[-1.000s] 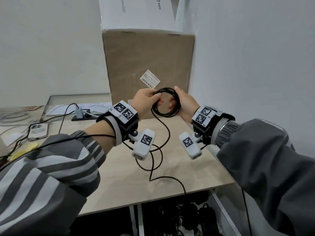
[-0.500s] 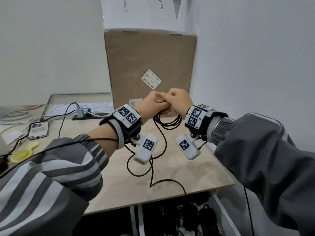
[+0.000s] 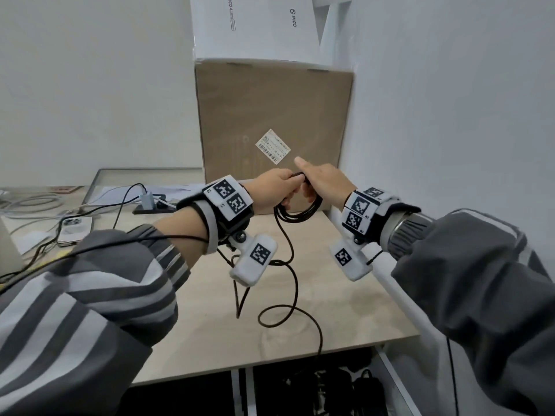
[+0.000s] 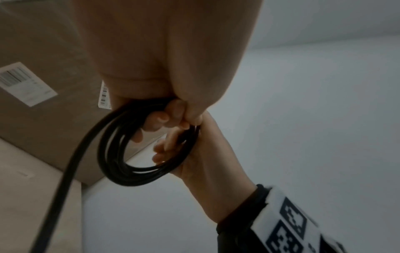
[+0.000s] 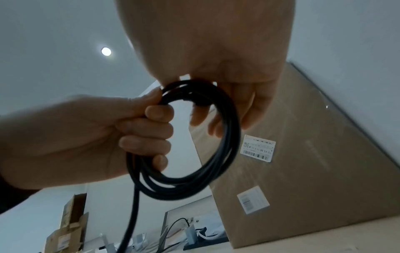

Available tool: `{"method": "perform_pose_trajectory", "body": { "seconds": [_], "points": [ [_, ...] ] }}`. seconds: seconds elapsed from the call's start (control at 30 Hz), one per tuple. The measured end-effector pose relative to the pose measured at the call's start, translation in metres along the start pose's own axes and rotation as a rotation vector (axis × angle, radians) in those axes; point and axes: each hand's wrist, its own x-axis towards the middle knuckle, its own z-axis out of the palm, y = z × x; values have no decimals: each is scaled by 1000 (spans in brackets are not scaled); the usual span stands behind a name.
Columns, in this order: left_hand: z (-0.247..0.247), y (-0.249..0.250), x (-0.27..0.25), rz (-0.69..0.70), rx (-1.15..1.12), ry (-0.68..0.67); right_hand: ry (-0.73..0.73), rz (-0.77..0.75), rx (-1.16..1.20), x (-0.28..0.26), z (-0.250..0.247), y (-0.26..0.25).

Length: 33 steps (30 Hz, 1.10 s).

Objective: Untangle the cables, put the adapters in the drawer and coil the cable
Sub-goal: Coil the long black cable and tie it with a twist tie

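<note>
A black cable (image 3: 298, 212) is wound into a small coil that hangs under both hands above the wooden table (image 3: 207, 331). My left hand (image 3: 274, 187) grips the coil's top left, fingers curled round the strands (image 5: 149, 130). My right hand (image 3: 326, 183) is against it, fingers hooked through the loop (image 4: 159, 151) and one digit sticking out straight. The coil (image 4: 121, 164) (image 5: 227, 154) has several turns. Its loose tail (image 3: 292, 283) drops to the table, loops there and runs off the front edge. No adapter or drawer shows.
A tall cardboard box (image 3: 270, 115) with a white box (image 3: 255, 25) on top stands just behind the hands. The wall (image 3: 450, 115) is close on the right. A power strip with a charger (image 3: 148, 202), a phone (image 3: 75, 228) and other cables lie at the left.
The coil, held up as a ring between both hands a second ago, now hangs below them. The right hand has loosened from the fist it made, and one digit now points out.
</note>
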Motion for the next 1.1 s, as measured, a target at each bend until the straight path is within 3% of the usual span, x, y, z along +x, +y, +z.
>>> {"method": "perform_pose_trajectory", "body": {
  "seconds": [0.1, 0.23, 0.43, 0.53, 0.67, 0.77, 0.87, 0.93, 1.0, 1.1],
  "points": [
    [-5, 2, 3, -7, 58, -60, -18, -127, -203, 4, -5, 0],
    [-7, 4, 1, 16, 104, -128, -56, -179, -120, -3, 6, -8],
    [0, -4, 2, 35, -137, 47, 271, -163, -132, 2, 12, -17],
    [-3, -6, 3, 74, -171, 47, 391, -50, -12, 8, 12, -18],
    [1, -21, -4, 55, -246, 20, 533, 181, 359, 18, 4, -7],
    [8, -17, -5, 43, -451, -8, 499, 286, 789, 9, 6, -4],
    [8, -10, 2, 29, -502, 119, 327, 241, 1007, 5, 7, 1],
    [4, -12, 6, 53, -383, 165, 140, 231, 832, 5, 0, 3],
    [1, -8, 4, 56, -163, 113, -17, 204, 564, 4, -11, 2],
    [3, 0, 4, 87, 63, 77, -125, 150, 239, 3, -22, -7]
  ]
}}
